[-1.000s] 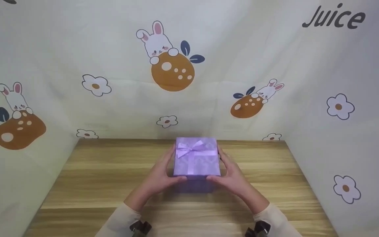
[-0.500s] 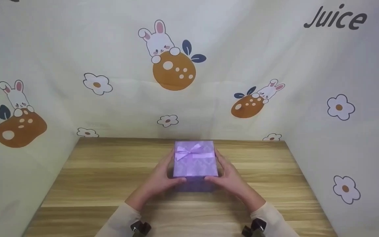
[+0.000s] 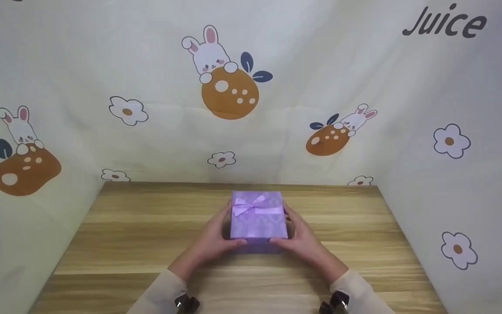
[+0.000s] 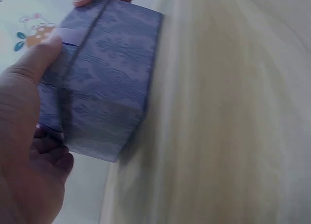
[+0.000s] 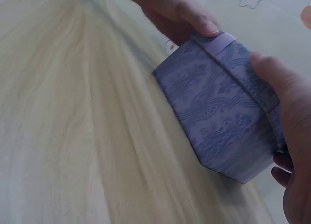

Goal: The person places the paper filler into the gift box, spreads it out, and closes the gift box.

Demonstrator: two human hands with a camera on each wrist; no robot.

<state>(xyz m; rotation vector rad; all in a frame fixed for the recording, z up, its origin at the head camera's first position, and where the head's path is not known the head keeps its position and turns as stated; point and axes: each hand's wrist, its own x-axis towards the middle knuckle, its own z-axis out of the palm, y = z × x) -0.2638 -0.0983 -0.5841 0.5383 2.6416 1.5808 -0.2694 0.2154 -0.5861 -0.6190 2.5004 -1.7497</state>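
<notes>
A purple patterned gift box point(image 3: 257, 248) stands on the table, topped by a lid point(image 3: 264, 226) with a lilac ribbon bow point(image 3: 251, 206). My left hand point(image 3: 209, 237) grips the lid from the left, its thumb along the front edge. From the right, my right hand point(image 3: 306, 241) grips it the same way. In the left wrist view the front wall of the box point(image 4: 114, 59) shows below the lid's rim. The right wrist view has both thumbs on the rim, beside the ribbon band point(image 5: 221, 43). Fingers at the far sides are partly hidden.
The wood-grain table point(image 3: 146, 257) reaches forward to a pale cloth backdrop point(image 3: 164, 144) printed with rabbits, fruit and flowers. Cloth walls also flank the table on both sides. Dark camera mounts point(image 3: 186, 302) sit on the wrists.
Both hands have lowered the lid and brought it slightly towards me and left. Less of the box's front wall shows below it in the head view.
</notes>
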